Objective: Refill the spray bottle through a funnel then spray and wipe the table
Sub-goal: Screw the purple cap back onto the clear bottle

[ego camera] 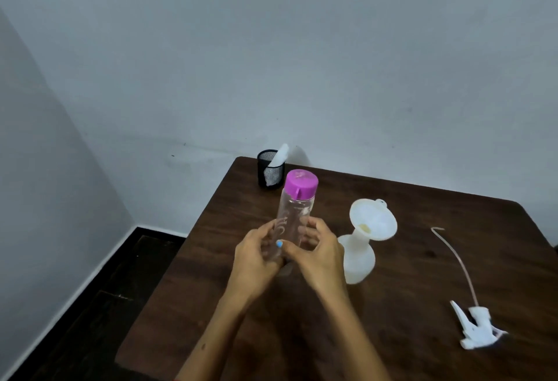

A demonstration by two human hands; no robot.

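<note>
Both my hands wrap the lower part of a clear water bottle (292, 214) with a pink cap, held upright over the dark wooden table (407, 260). My left hand (256, 257) grips it from the left, my right hand (317, 252) from the right. Just right of my hands stands the white spray bottle body (357, 260) with a white funnel (373, 219) sitting in its neck. The spray head (477, 327) with its long thin tube lies on the table at the right, apart from the bottle.
A black mesh cup (270, 170) holding a white cloth stands at the table's far left corner, by the wall. The table's left edge drops to a dark floor (105, 305). Grey walls close off the back and left.
</note>
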